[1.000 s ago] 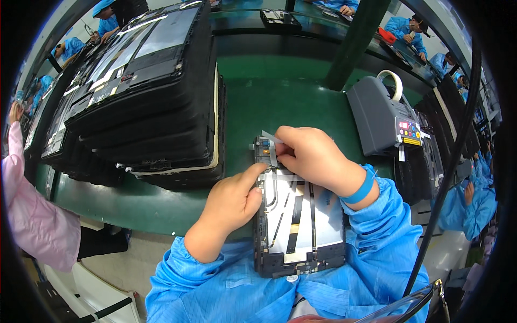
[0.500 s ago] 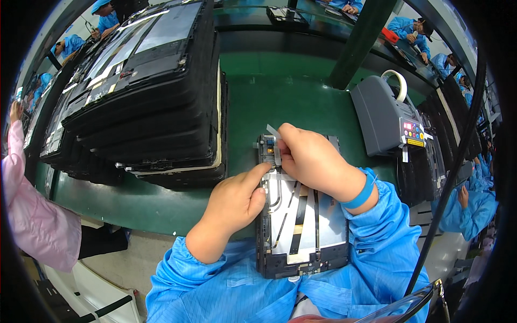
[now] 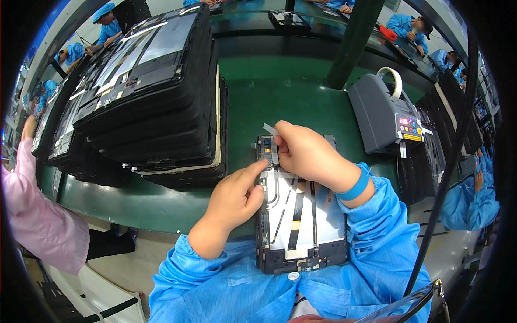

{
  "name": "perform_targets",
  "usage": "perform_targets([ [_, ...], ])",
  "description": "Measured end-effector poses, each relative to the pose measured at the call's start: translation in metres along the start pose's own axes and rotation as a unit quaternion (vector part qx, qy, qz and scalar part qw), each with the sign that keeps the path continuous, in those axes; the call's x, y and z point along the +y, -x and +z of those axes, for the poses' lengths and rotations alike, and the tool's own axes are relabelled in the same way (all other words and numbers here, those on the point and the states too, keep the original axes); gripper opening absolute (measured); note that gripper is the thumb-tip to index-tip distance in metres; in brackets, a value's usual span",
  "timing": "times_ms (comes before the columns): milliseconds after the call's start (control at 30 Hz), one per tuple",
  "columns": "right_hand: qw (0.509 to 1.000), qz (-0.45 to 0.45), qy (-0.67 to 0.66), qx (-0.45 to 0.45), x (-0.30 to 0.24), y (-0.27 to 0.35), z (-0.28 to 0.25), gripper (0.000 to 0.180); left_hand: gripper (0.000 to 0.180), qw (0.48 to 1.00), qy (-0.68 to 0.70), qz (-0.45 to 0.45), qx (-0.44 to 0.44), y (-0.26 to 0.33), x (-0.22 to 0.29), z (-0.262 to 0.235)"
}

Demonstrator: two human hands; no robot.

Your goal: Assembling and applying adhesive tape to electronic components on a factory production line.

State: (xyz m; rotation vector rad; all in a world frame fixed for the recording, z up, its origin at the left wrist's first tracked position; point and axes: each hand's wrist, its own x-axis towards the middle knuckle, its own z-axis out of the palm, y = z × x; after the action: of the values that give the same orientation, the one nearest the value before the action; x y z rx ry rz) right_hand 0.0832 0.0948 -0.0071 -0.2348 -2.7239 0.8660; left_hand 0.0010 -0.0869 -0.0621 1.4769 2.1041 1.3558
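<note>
An opened tablet chassis (image 3: 301, 226) lies on the green bench in front of me, its white inner plate crossed by black flat cables. My left hand (image 3: 234, 199) rests on the chassis's left edge, index finger stretched toward the top left corner. My right hand (image 3: 304, 153) lies over the top of the chassis and pinches a small strip of pale tape (image 3: 272, 141) near the corner, where a small blue board shows. Blue sleeves and a blue wrist strap (image 3: 353, 185) cover my arms.
Tall stacks of black trays holding tablet chassis (image 3: 151, 102) fill the bench to the left. A grey tape dispenser (image 3: 385, 116) with a white roll stands at right. A dark pillar (image 3: 350, 43) rises behind. A person in a pink sleeve (image 3: 40, 215) stands at left; others in blue work beyond.
My right hand has shifted slightly right along the top edge with the tape strip. My left index finger has stretched out toward the corner. The chassis stays in place.
</note>
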Motion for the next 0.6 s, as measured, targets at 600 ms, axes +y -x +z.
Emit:
perform_targets([
  [600, 0.997, 0.031, -0.073, -0.008, 0.010, -0.001, 0.000, 0.020, 0.034, 0.978, -0.203, 0.053, -0.023, -0.010, 0.021, -0.004],
])
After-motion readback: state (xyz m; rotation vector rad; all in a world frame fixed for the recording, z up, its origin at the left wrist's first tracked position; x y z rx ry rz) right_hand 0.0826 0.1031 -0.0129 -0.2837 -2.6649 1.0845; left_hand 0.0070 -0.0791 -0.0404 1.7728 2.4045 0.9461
